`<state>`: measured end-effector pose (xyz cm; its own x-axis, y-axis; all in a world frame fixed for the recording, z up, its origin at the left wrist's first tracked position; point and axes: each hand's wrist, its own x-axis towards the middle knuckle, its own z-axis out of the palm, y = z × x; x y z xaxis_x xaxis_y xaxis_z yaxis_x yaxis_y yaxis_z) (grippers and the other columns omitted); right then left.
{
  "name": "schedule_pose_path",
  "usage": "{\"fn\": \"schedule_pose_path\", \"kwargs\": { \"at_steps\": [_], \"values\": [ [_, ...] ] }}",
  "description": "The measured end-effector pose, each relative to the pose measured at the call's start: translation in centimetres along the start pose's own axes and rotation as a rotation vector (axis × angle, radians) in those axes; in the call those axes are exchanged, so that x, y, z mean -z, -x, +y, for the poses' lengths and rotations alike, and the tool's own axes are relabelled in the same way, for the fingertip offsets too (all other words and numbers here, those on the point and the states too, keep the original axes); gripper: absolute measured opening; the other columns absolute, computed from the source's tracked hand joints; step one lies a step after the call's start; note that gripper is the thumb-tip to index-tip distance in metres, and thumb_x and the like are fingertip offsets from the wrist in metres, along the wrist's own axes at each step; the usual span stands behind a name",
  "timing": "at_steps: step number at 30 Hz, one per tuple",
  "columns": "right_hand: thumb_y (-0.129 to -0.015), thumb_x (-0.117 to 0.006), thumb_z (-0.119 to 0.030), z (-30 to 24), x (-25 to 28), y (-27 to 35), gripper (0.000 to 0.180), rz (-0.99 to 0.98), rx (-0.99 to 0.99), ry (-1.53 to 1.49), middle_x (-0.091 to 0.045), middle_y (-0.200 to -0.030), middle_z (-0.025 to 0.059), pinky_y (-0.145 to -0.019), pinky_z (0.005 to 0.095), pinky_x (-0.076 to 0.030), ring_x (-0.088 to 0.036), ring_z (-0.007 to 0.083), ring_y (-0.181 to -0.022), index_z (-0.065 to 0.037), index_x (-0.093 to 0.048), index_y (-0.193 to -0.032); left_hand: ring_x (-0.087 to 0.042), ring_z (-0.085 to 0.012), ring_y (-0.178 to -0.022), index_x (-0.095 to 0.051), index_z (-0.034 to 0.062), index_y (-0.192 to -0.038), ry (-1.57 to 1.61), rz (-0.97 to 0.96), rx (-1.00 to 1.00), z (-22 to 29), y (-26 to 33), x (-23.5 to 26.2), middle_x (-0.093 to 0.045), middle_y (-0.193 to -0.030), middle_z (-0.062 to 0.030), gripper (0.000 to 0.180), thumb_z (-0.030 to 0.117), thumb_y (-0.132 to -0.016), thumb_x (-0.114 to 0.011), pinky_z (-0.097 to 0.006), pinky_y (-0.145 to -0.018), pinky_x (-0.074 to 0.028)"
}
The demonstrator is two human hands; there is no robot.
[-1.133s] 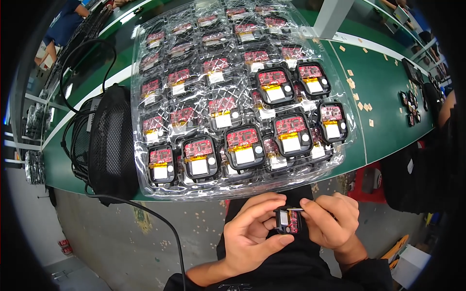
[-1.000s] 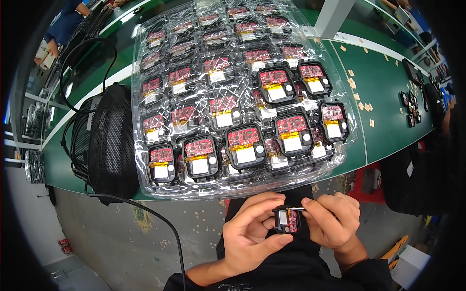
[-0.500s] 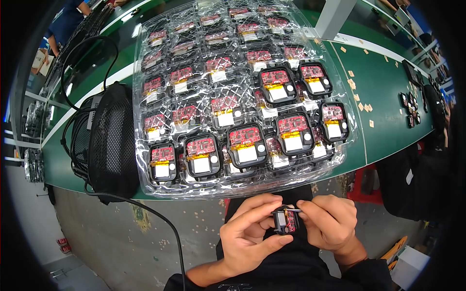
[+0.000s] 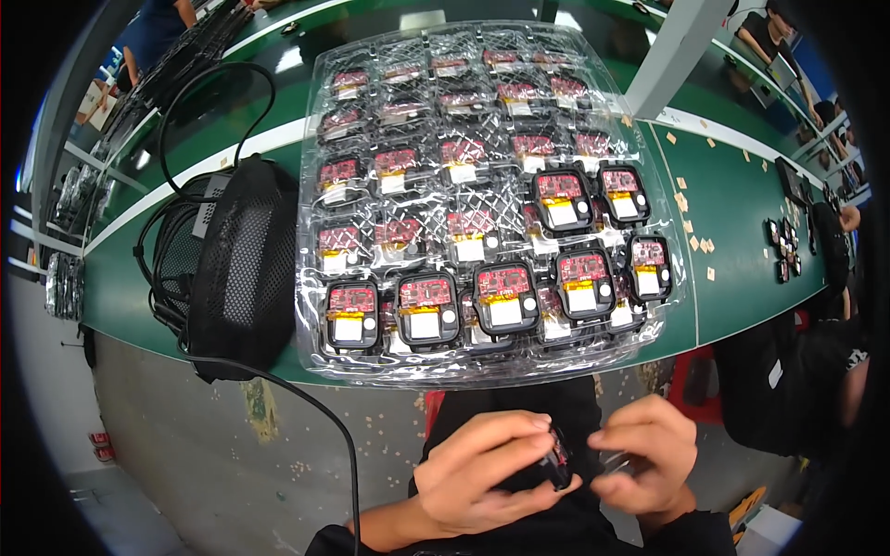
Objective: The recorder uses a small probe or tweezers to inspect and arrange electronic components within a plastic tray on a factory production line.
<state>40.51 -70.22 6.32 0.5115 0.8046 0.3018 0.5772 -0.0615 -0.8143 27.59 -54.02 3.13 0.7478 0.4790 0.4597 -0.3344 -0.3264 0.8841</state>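
Observation:
My left hand (image 4: 487, 473) is closed round a small black device housing (image 4: 559, 461), tilted nearly edge-on, with a sliver of red circuit board showing. To its right, my right hand (image 4: 646, 456) hangs apart from the housing, its fingers curled and blurred. A thin, shiny metal tool (image 4: 616, 462) shows between its fingers and thumb, too smeared to make out its exact kind. Beyond both hands, a stack of clear plastic trays (image 4: 436, 369) lies on the green table. Several black housings (image 4: 507, 298) with red boards, yellow tape and white blocks sit in and on the top tray.
A black mesh bag (image 4: 243, 269) with coiled cable stands left of the trays. Its black cable (image 4: 315, 408) hangs over the table edge near my left forearm. A grey post (image 4: 677, 60) rises behind. Small tan pieces (image 4: 681, 202) and more devices (image 4: 783, 250) lie at right.
My right hand and the thin tool have drawn away from the housing. My left hand has turned the housing more edge-on and lowered it slightly. The view has shifted, so the trays appear farther right.

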Motion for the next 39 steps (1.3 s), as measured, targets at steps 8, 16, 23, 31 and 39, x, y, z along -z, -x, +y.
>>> {"fn": "schedule_pose_path", "kwargs": {
  "at_steps": [8,16,23,31,39],
  "values": [
    [-0.075,-0.087,-0.023,-3.8,-0.4,-3.0,0.028,-0.012,0.132,0.131,-0.070,-0.085,0.0082,-0.056,0.0268,-0.054,-0.069,0.0192,-0.070,-0.007,-0.070,-0.092,-0.069,-0.0330,-0.097,-0.069,0.0022,-0.110,-0.278,0.045,-0.384,0.1,-1.0,1.1,-0.065,-0.110,-0.0169,0.044,0.007,-0.070,-0.087,-0.036,-0.077,-0.061],
    [-0.070,-0.076,0.002,-3.3,-0.6,-12.5,0.024,0.132,0.366,0.531,-0.068,-0.089,0.0098,-0.057,0.0311,-0.053,-0.069,0.0245,-0.071,-0.005,-0.072,-0.093,-0.061,-0.0414,-0.113,-0.052,0.0062,-0.125,-0.682,0.095,-0.346,0.5,-2.5,2.4,-0.061,-0.116,-0.0159,0.055,0.016,-0.079,-0.081,-0.049,-0.096,-0.051],
    [-0.075,-0.066,-0.009,-2.5,-0.7,-15.8,0.006,-0.201,0.321,0.789,-0.061,-0.087,0.0071,-0.053,0.0346,-0.054,-0.070,0.0244,-0.067,-0.004,-0.064,-0.079,-0.060,-0.0382,-0.118,-0.053,0.0021,-0.126,-0.832,0.142,-0.221,-0.1,-2.6,1.7,-0.071,-0.108,-0.0124,0.052,0.009,-0.079,-0.074,-0.055,-0.109,-0.034],
    [-0.079,-0.062,-0.011,-3.7,0.4,-15.2,0.025,-0.399,0.169,0.934,-0.057,-0.096,0.0069,-0.053,0.0346,-0.054,-0.069,0.0219,-0.070,0.001,-0.064,-0.102,-0.060,-0.0384,-0.114,-0.053,-0.0013,-0.125,-0.828,0.115,-0.203,-0.2,-2.8,1.3,-0.070,-0.104,-0.0154,0.048,0.008,-0.080,-0.070,-0.056,-0.108,-0.035],
    [-0.076,-0.059,0.010,3.5,6.8,-8.8,0.042,0.425,0.007,0.664,-0.062,-0.109,0.0149,-0.071,0.0395,-0.057,-0.068,0.0331,-0.082,-0.006,-0.068,-0.114,-0.054,-0.0461,-0.116,-0.058,0.0060,-0.114,-0.844,0.181,-0.410,0.4,-1.0,2.7,-0.051,-0.125,-0.0206,0.030,0.008,-0.086,-0.068,-0.057,-0.103,-0.045]
  ]
}}
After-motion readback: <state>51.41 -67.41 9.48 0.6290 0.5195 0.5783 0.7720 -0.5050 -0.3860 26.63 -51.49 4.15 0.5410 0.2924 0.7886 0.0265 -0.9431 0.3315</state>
